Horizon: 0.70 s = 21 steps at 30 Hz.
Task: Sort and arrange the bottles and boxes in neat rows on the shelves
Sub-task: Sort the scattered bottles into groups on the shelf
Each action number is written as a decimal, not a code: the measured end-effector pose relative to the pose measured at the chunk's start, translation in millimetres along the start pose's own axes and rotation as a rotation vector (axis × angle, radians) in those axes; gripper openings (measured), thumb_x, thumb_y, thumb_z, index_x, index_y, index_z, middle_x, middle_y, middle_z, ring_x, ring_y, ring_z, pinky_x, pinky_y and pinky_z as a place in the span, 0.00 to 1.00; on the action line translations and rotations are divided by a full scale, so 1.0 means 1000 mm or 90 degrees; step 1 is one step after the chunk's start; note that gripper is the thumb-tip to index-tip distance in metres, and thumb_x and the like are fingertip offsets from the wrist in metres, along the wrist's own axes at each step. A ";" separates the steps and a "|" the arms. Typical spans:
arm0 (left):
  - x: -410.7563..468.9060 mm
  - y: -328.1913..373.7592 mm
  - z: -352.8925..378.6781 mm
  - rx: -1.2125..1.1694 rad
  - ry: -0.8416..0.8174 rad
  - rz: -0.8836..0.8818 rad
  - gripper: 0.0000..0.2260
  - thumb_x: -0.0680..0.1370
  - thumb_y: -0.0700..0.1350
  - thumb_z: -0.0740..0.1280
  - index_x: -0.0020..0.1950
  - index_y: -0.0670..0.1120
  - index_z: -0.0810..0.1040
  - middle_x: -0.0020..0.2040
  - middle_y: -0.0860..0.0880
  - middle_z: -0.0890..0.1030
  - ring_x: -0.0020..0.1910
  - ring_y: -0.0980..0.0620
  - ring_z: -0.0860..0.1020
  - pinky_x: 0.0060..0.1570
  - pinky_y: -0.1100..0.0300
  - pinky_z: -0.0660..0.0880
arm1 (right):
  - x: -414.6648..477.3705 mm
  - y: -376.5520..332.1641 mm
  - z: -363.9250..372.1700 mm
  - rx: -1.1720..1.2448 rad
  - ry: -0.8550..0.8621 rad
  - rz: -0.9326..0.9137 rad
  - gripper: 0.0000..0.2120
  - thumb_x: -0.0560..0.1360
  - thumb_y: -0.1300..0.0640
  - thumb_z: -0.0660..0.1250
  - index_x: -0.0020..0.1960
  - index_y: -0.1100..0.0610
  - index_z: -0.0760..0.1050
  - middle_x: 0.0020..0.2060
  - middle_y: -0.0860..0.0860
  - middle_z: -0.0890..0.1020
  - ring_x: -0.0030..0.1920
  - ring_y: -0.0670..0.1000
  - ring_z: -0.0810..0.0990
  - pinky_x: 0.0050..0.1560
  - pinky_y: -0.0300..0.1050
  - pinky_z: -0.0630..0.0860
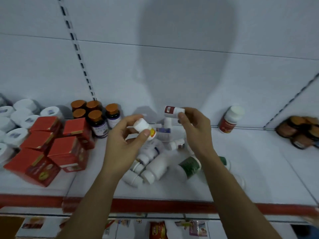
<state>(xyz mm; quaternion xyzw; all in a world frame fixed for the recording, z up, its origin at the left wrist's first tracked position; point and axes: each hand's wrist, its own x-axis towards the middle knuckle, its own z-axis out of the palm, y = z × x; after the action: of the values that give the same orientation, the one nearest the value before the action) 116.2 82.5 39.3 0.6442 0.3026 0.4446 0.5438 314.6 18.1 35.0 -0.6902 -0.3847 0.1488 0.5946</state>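
Left hand point(124, 135) fingers clamped on yellow-labelled bottle point(144, 129), right hand point(195, 128) fingers on red-labelled bottle point(173, 111), writing unreadable

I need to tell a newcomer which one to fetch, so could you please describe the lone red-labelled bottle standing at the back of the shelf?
Start at the white shelf and look right of the heap of toppled white plastic bottles. Against the back wall stands a white-capped bottle with a red label, upright and alone, unlike the fallen ones.
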 end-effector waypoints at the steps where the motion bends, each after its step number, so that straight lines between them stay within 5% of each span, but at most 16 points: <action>1: 0.001 0.003 0.017 -0.001 -0.007 0.008 0.15 0.77 0.37 0.72 0.58 0.54 0.80 0.50 0.56 0.85 0.51 0.55 0.82 0.47 0.64 0.79 | -0.002 0.004 -0.022 0.048 0.034 0.028 0.06 0.82 0.54 0.66 0.56 0.53 0.80 0.47 0.47 0.85 0.47 0.47 0.84 0.47 0.39 0.80; 5: 0.000 0.014 0.107 0.001 -0.062 0.036 0.15 0.77 0.36 0.72 0.59 0.52 0.81 0.47 0.52 0.84 0.46 0.54 0.81 0.45 0.67 0.77 | -0.006 0.022 -0.130 0.318 0.165 0.151 0.12 0.85 0.53 0.61 0.54 0.58 0.80 0.42 0.55 0.84 0.41 0.52 0.83 0.43 0.45 0.78; 10: -0.021 0.018 0.254 0.015 -0.107 0.058 0.15 0.77 0.37 0.73 0.59 0.52 0.80 0.49 0.58 0.84 0.46 0.56 0.81 0.43 0.68 0.76 | -0.019 0.054 -0.286 0.604 0.268 0.251 0.18 0.85 0.47 0.60 0.60 0.60 0.79 0.38 0.53 0.83 0.33 0.49 0.77 0.38 0.42 0.75; 17: -0.066 0.023 0.460 0.064 -0.256 0.076 0.15 0.77 0.38 0.73 0.58 0.54 0.78 0.52 0.54 0.82 0.47 0.56 0.81 0.38 0.63 0.78 | -0.054 0.107 -0.474 0.648 0.392 0.276 0.16 0.84 0.49 0.61 0.58 0.60 0.80 0.35 0.52 0.82 0.35 0.50 0.79 0.35 0.41 0.78; 21: -0.074 0.034 0.546 0.043 -0.316 0.091 0.15 0.78 0.39 0.72 0.60 0.56 0.78 0.54 0.54 0.83 0.51 0.53 0.81 0.44 0.63 0.79 | -0.074 0.113 -0.552 0.634 0.473 0.247 0.15 0.84 0.50 0.62 0.57 0.61 0.79 0.35 0.54 0.81 0.34 0.50 0.80 0.35 0.41 0.79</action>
<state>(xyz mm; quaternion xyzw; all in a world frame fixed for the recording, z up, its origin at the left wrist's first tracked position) 574.5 -225.9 47.3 0.7709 0.1286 0.3001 0.5469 671.6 -423.5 47.6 -0.3947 0.0932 0.1651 0.8991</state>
